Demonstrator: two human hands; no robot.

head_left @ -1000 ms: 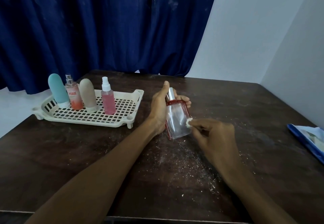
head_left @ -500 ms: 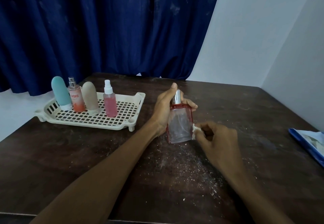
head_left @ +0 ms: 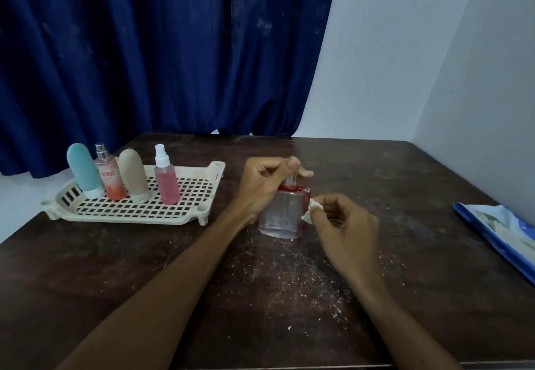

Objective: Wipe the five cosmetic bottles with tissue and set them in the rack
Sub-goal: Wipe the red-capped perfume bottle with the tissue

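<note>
Four bottles upright in the cream rack — teal tube, "ENGAGE"-lettered spray, beige tube, pink-filled sprayer — beside a clear red-edged bottle on the desk, gripped by left hand, right fingers pinched on tissue against its side.

A dark brown wooden table fills the lower half of the view, its worn top dusted with pale crumbs and specks, thickest near the middle. Behind it a heavy, deep blue curtain hangs in vertical folds across the left and centre, reaching down past the table's far edge. To the right, two plain pale walls meet in a corner. The light is soft and even. A blue-edged packet lies at the table's right side.
</note>
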